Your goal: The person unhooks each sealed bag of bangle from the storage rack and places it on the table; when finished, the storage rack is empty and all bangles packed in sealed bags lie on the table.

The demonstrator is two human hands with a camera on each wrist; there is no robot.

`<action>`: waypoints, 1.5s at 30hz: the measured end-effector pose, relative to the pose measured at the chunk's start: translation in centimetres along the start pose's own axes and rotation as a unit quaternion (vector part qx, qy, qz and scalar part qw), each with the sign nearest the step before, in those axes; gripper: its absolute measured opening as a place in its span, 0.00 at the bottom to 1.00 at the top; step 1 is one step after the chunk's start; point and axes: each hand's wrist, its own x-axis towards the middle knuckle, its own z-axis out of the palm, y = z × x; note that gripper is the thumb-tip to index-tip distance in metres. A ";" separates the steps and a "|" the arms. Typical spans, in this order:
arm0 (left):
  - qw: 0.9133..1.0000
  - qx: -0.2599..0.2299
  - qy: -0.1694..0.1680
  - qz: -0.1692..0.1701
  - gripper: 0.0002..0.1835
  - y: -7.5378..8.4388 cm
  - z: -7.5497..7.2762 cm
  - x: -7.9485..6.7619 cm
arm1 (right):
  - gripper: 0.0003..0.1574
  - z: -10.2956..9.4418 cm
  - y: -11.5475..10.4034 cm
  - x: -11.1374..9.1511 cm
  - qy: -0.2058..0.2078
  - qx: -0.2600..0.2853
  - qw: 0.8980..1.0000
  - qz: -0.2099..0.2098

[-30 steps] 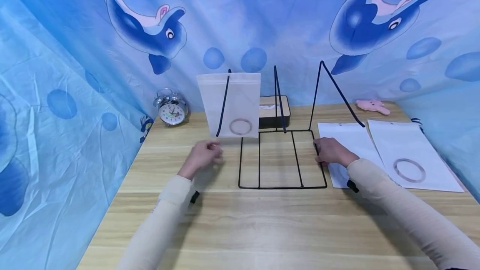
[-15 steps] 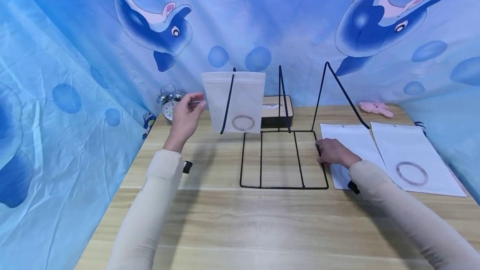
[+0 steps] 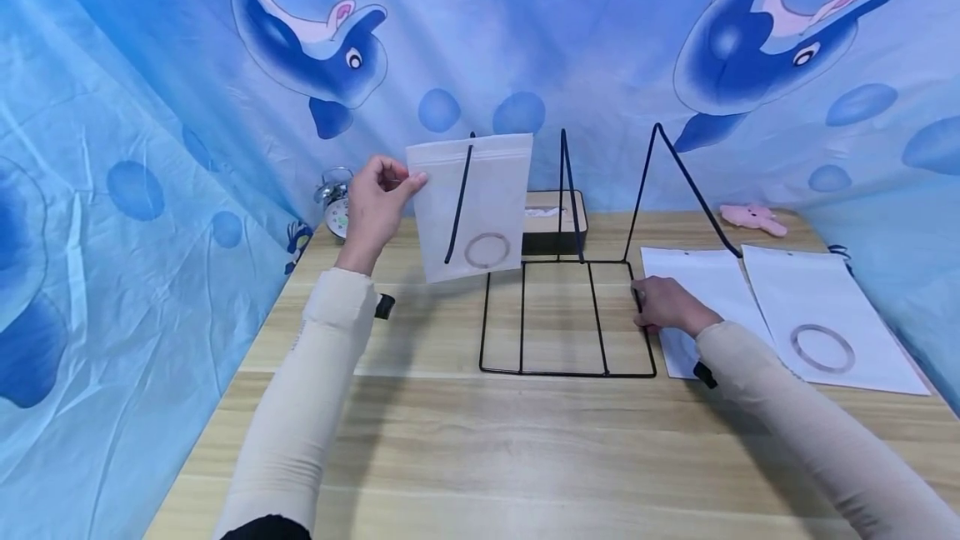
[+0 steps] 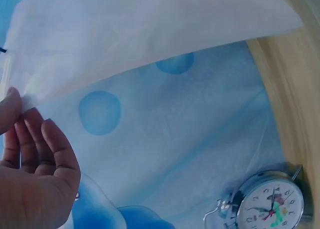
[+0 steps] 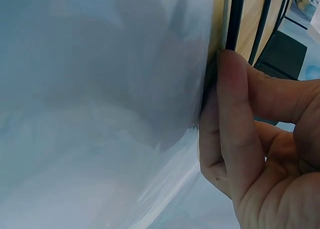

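Bright, soft light, a pale sheen on the wooden tabletop (image 3: pixel 517 465).
Soft-edged shadows lie beside both sleeves (image 3: pixel 288 390); in the right-wrist view, glare streaks a blurred frosted bag (image 5: pixel 110 119).

Alarm clock (image 3: pixel 336 211): right side hidden behind the left hand (image 3: pixel 375 207); cropped below in the left wrist view. Tissue box (image 3: pixel 547 242): left part lost to us behind the hanging white bag (image 3: pixel 491 198). Black rack (image 3: pixel 522 315): right bar partly covered by the right hand (image 3: pixel 667 305). Left sleeve (image 3: pixel 292 407): marks too small for us to read. Dolphin prints (image 3: pixel 322 65): cut off by the top edge. Pale sheet (image 5: pixel 110 99): blurred, cut off at left in the right wrist view.
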 end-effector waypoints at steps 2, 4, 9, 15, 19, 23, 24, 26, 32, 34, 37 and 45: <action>1.000 0.002 -0.012 0.010 0.17 0.2 -0.2 0.1 | 0.46 -0.1 0.0 -0.1 0.000 0.002 1.000 -0.001; 0.999 0.009 -0.025 0.021 0.15 0.3 -0.5 0.2 | 0.47 -0.2 -0.1 -0.2 0.000 0.005 1.000 0.000; 0.998 0.023 -0.050 0.033 0.14 0.6 -1.1 -0.1 | 0.47 -0.5 -0.2 -0.2 0.003 0.008 1.000 0.007; 0.997 -0.004 -0.072 0.001 0.14 0.3 -1.8 -1.3 | 0.46 -0.2 0.0 -0.1 -0.004 0.011 1.000 0.006; 0.996 -0.020 -0.086 0.001 0.14 -0.2 -2.0 -1.9 | 0.46 0.0 0.0 0.0 -0.007 0.008 1.000 0.008; 0.995 -0.030 -0.091 -0.001 0.15 -0.5 -2.3 -2.7 | 0.46 0.1 -0.1 0.1 -0.011 0.006 1.000 0.005; 0.995 -0.034 -0.094 -0.001 0.16 -0.5 -2.4 -3.0 | 0.46 0.1 -0.1 0.1 -0.011 0.005 1.000 0.003; 0.994 -0.045 -0.098 0.005 0.16 -0.6 -2.5 -3.4 | 0.46 0.1 -0.1 0.0 -0.010 0.002 1.000 0.001; 0.991 -0.066 -0.110 0.037 0.14 -0.5 -2.7 -4.1 | 0.47 -0.1 0.0 -0.1 -0.009 -0.001 1.000 0.003; 0.990 -0.071 -0.110 0.045 0.13 -0.5 -2.8 -4.5 | 0.47 -0.2 -0.1 -0.1 -0.012 0.001 1.000 0.007; 0.989 -0.085 -0.115 0.047 0.13 -0.5 -3.1 -5.1 | 0.47 -0.3 -0.2 0.0 -0.014 0.000 1.000 0.011; 0.988 -0.089 -0.116 0.049 0.14 0.0 -3.7 -6.8 | 0.46 -0.3 -0.2 -0.2 -0.009 -0.004 1.000 0.007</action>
